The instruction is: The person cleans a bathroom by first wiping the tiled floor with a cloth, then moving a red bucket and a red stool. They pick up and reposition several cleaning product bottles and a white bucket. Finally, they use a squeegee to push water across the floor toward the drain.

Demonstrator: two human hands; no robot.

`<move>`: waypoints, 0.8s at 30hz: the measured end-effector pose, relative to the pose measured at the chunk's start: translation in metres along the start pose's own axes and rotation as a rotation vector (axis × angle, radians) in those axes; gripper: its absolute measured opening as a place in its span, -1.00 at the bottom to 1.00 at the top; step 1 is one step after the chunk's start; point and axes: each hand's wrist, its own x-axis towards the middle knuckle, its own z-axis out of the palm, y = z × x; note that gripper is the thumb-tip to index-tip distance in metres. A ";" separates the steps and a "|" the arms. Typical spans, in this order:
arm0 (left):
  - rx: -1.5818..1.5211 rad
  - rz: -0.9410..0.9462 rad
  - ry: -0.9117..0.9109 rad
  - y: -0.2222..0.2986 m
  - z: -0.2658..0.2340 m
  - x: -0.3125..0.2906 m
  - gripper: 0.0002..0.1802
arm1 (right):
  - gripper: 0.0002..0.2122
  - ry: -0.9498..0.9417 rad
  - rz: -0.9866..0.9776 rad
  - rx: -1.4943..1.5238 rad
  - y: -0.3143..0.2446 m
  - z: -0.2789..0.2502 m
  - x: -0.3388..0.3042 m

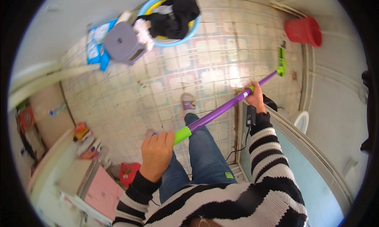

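Note:
A long purple pole (217, 112) with a green grip and a narrow green head (281, 61) slants across the view, its head down on the tiles at the right. The exact kind of floor tool cannot be made out. My left hand (157, 152) is closed around the green grip at the near end. Farther along, my right hand (256, 97) wraps around the pole by a small green collar. Between the two hands, the pole passes over my legs.
A blue tub (173, 42) heaped with dark clothes stands at the far wall beside a grey stool (120, 41) and a blue-and-white package (94, 49). A red bucket (303, 31) is at far right. A glass-panelled door frame (300, 148) is near right, a pink cabinet (102, 191) near left.

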 end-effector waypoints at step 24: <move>0.065 -1.046 -0.472 -0.143 -0.172 -0.569 -0.79 | -0.88 -0.295 0.687 -0.475 0.598 0.138 -0.313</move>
